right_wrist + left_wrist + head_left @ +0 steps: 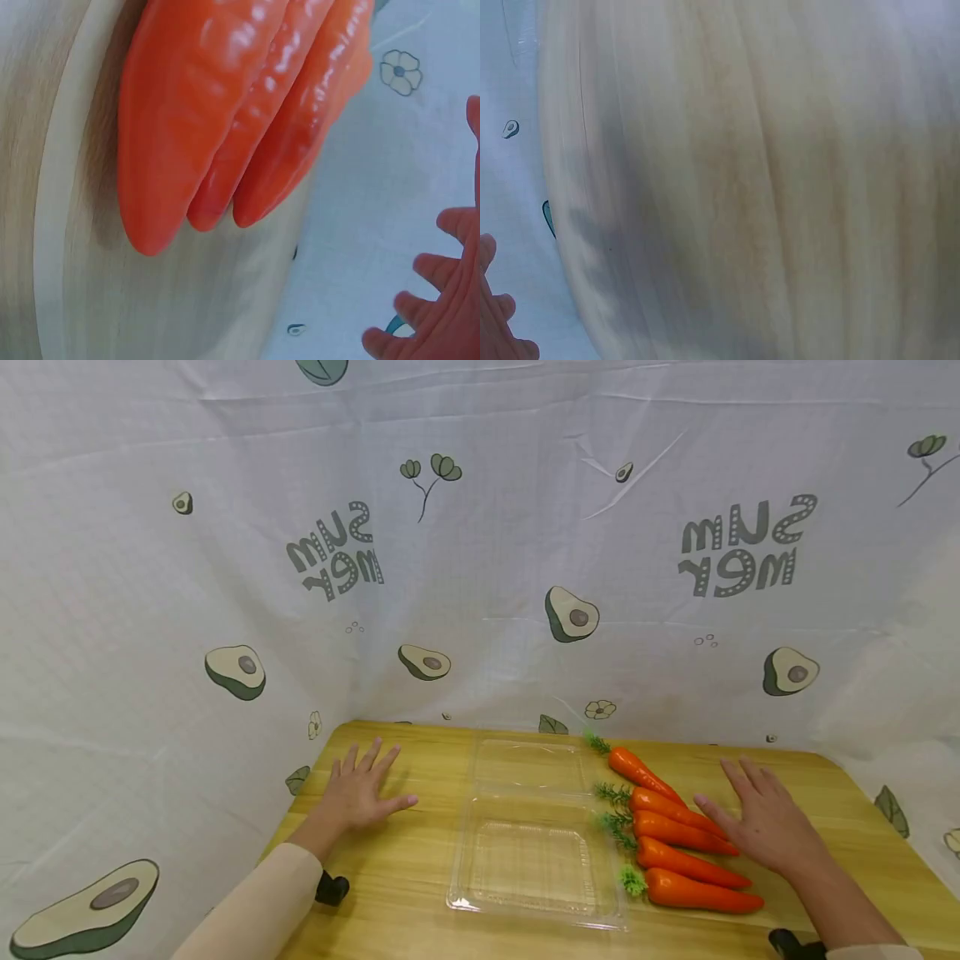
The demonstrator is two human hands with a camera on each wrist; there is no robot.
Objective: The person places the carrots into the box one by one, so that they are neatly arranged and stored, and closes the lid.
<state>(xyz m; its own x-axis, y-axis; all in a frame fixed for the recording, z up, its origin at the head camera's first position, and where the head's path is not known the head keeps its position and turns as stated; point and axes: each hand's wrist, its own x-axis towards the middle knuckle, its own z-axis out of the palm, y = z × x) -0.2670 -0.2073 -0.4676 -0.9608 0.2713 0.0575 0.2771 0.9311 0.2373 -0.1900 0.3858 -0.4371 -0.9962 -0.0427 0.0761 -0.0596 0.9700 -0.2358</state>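
Observation:
Several orange carrots (678, 832) with green leafy tops lie side by side on the right of the table, tips toward the right. Left of them stands a clear plastic clamshell box (457, 868), its lid (528, 766) folded back toward the wall. My right hand (776, 827) is spread with straight fingers beside the carrot tips and holds nothing. In the right wrist view, the carrots (195, 127) appear close up, with that hand (442, 300) at the right edge. My left hand (356, 793) is spread over the table left of the box, fingers apart, holding nothing.
The wooden table (405, 893) has rounded far corners. Behind and around it hangs a white cloth (480, 560) printed with avocados, flowers and mirrored lettering. Black wrist straps (332, 888) show at both wrists.

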